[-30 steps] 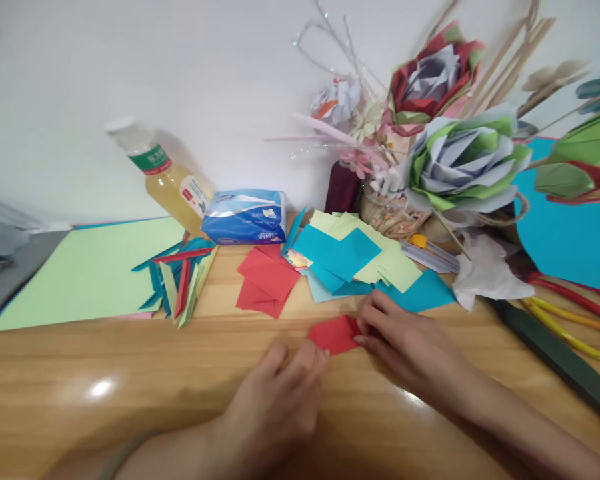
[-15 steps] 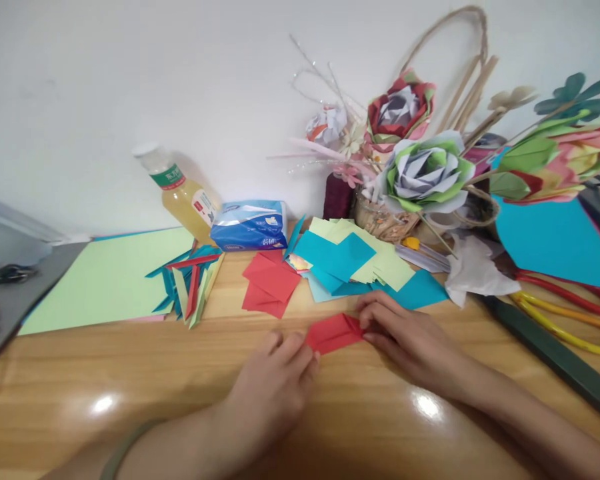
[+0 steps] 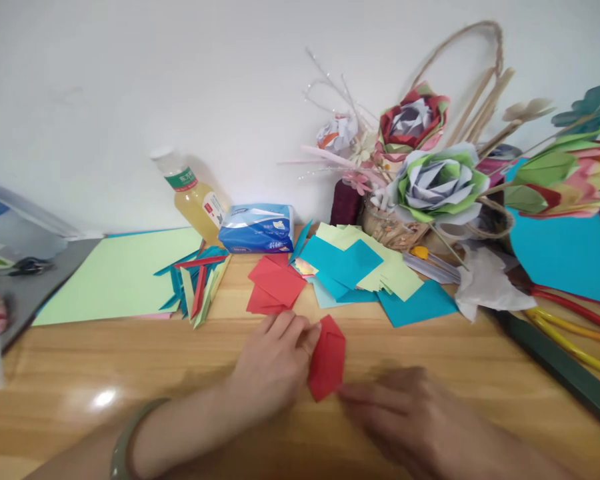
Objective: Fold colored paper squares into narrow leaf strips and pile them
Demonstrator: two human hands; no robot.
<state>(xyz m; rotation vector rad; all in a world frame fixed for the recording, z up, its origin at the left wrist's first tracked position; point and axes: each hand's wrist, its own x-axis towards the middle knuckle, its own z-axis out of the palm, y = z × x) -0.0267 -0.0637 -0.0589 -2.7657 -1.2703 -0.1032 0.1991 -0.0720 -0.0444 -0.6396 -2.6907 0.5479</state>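
Observation:
A folded red paper piece (image 3: 327,360) lies on the wooden table (image 3: 130,373) in front of me, turned so it runs near to far. My left hand (image 3: 273,363) rests against its left edge, fingers curled and pressing on it. My right hand (image 3: 405,417) is below and to the right of the paper, blurred by motion, its fingertips near the paper's lower corner. Whether its fingers grip anything I cannot make out.
Red squares (image 3: 273,283), teal and light green squares (image 3: 360,267) and folded strips (image 3: 197,283) lie behind. A large green sheet (image 3: 120,277), drink bottle (image 3: 193,197), tissue pack (image 3: 257,229) and basket of paper flowers (image 3: 430,180) line the wall. A dark bar (image 3: 560,363) lies at right.
The red paper has been turned from lying sideways to pointing away from me. My right hand has pulled back from its right end towards me. The view has shifted slightly.

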